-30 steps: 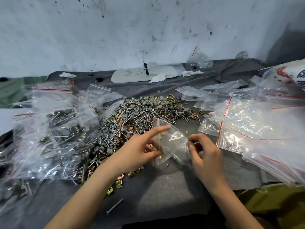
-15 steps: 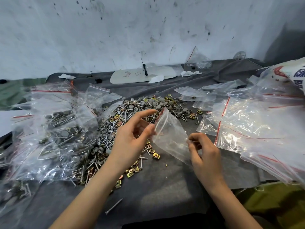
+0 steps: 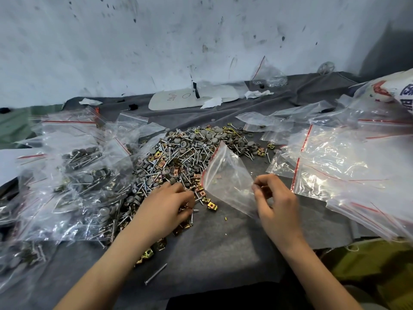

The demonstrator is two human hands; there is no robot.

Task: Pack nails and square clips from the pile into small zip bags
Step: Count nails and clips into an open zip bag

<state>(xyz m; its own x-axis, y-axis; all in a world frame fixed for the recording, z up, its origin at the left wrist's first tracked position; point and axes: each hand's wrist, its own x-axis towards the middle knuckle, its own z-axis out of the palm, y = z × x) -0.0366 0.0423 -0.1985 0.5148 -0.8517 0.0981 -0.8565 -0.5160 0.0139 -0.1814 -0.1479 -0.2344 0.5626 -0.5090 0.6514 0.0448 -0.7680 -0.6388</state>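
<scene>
Nails and square clips lay heaped in a pile at the middle of the grey cloth surface, seen from the head camera. The left hand rested palm down on the pile's near edge, its fingers curled into the loose metal; whether they actually gripped any piece could not be told. The right hand pinched one corner of a small zip bag between thumb and fingers, holding it just right of the pile with its red-lined mouth turned toward the heap. The bag looked almost empty.

A few gold clips lay scattered between the two hands, and a single nail lay apart on the cloth near the left forearm. Filled bags were stacked at the left of the pile, and flat empty bags were spread at the right. A white board with handwriting lay at the back against the stained wall, and a printed sack sat at the far right.
</scene>
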